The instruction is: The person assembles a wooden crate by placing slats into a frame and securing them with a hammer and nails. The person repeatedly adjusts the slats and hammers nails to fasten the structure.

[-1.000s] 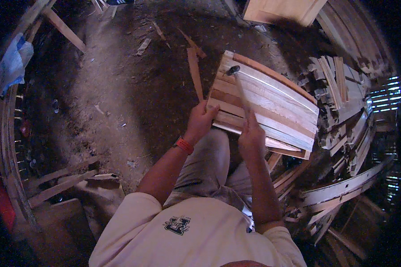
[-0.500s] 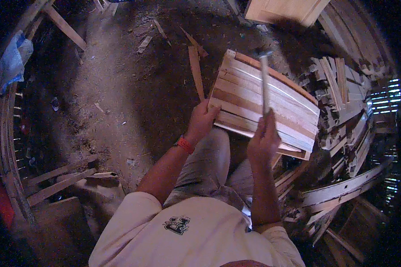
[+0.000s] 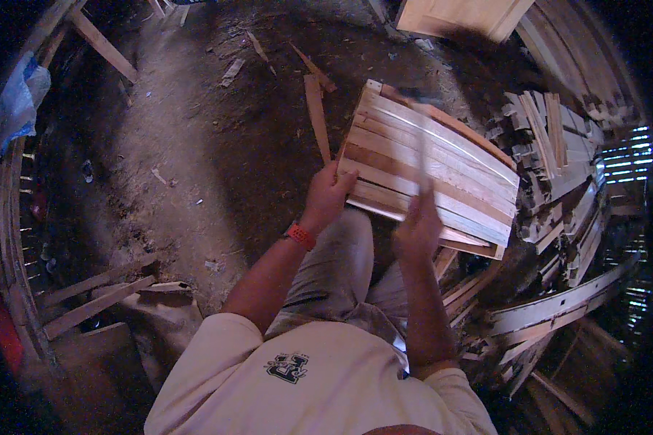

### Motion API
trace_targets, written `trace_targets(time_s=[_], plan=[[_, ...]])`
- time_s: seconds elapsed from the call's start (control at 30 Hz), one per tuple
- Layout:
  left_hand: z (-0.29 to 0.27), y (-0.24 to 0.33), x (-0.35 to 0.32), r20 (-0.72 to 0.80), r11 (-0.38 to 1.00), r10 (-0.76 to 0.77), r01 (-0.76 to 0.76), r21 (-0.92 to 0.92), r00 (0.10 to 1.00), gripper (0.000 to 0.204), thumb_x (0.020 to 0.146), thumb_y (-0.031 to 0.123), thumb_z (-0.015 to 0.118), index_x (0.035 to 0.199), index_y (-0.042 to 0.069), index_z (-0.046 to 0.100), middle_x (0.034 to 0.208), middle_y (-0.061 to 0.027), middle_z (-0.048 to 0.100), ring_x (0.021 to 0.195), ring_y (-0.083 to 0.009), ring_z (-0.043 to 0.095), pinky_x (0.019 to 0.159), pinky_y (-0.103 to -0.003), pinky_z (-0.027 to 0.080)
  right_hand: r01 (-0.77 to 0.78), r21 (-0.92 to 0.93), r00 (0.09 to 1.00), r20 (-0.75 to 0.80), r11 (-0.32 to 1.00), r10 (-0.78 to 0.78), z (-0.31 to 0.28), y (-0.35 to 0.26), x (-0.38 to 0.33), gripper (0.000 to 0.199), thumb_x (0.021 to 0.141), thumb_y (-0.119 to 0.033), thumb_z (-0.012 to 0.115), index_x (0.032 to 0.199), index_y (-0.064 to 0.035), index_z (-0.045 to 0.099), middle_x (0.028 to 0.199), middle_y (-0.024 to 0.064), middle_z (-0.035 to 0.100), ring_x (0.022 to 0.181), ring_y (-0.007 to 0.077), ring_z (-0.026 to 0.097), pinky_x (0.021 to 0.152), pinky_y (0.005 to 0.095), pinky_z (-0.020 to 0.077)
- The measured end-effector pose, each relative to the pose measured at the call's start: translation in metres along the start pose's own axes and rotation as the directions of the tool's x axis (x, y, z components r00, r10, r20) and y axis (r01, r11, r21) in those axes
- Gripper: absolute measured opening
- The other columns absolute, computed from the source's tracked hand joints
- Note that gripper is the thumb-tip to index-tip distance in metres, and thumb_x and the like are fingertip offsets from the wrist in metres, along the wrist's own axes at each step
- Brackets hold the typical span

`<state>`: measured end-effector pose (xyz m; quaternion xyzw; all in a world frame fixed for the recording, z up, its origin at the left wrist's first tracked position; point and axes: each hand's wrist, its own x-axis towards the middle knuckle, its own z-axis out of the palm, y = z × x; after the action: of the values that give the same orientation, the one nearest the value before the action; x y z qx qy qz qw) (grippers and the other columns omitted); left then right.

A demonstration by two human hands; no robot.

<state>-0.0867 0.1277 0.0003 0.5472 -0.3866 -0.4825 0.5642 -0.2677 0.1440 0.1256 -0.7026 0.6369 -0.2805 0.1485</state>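
A wooden slatted panel (image 3: 392, 148), made of boards set side by side in a frame, lies tilted in front of my knees. My left hand (image 3: 328, 194) grips its left edge, thumb on top and fingers hidden beneath. In my right hand (image 3: 418, 228) is a hammer (image 3: 422, 148), held by its handle with the head pointing away from me. The hammer is smeared by motion over the panel, its head near the far edge; whether it touches the wood I cannot tell.
Stacked boards (image 3: 559, 145) and a long curved plank (image 3: 551, 308) crowd the right side. Thin wood strips (image 3: 316, 109) lie on the dirt floor beyond the panel. A wooden panel (image 3: 461, 16) stands at the far right. Loose timber (image 3: 98, 308) lies at the lower left.
My right hand and the hammer have shifted slightly left over the panel. My left hand keeps its grip, and the panel has barely moved.
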Motion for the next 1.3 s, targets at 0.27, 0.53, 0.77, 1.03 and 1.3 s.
trace_targets(time_s=[0.27,0.53,0.77,1.03,1.3], plan=[[-0.003,-0.005,0.002,-0.007,0.996,-0.05,0.05,0.08,0.999,0.035,0.099,0.028,0.065,0.117,-0.002,0.068,0.101,-0.0111,0.076,0.094,-0.0176,0.07,0.083,-0.036,0.055,0.082,0.137,0.98,-0.19,0.987,-0.055,-0.012,-0.02,0.001,0.041,0.104,-0.011,0.052,0.143,0.0013,0.053,0.116,0.0306,0.07,0.109,0.0483,0.068,0.093,0.0523,0.055],[-0.001,0.002,-0.002,-0.025,0.995,-0.054,0.055,0.085,0.998,0.037,0.098,0.031,0.067,0.117,-0.002,0.069,0.102,-0.0107,0.076,0.093,-0.0186,0.07,0.085,-0.036,0.054,0.207,-0.034,0.976,-0.061,0.978,-0.209,0.01,0.009,0.003,0.044,0.107,-0.014,0.049,0.147,0.0051,0.047,0.12,0.0317,0.068,0.107,0.0465,0.069,0.091,0.0499,0.0561],[-0.001,-0.002,0.0,-0.033,0.993,-0.02,0.024,0.119,0.999,0.038,0.099,0.033,0.066,0.117,-0.001,0.068,0.104,-0.0123,0.076,0.095,-0.0207,0.071,0.085,-0.037,0.054,-0.092,-0.219,0.911,0.377,0.971,0.171,0.016,-0.005,0.017,0.044,0.107,-0.02,0.049,0.143,0.0072,0.051,0.118,0.0304,0.07,0.105,0.0461,0.07,0.088,0.0496,0.0563],[0.0,0.001,0.003,-0.028,0.992,-0.026,0.03,0.123,0.999,0.039,0.099,0.032,0.066,0.119,-0.001,0.068,0.102,-0.0141,0.076,0.096,-0.023,0.073,0.085,-0.038,0.055,0.026,-0.128,0.983,0.186,0.991,-0.001,0.018,-0.002,0.008,0.042,0.106,-0.014,0.049,0.145,0.0,0.051,0.12,0.0292,0.069,0.104,0.0484,0.069,0.088,0.0541,0.056],[-0.001,-0.005,0.002,-0.027,0.998,-0.023,0.025,0.053,0.999,0.036,0.1,0.029,0.065,0.12,-0.002,0.068,0.102,-0.0128,0.077,0.095,-0.0207,0.073,0.085,-0.037,0.055,0.032,0.096,0.998,-0.053,0.995,-0.027,0.005,-0.013,0.001,0.041,0.105,-0.015,0.051,0.142,0.0004,0.055,0.116,0.0313,0.069,0.102,0.0495,0.069,0.085,0.0548,0.0549]])
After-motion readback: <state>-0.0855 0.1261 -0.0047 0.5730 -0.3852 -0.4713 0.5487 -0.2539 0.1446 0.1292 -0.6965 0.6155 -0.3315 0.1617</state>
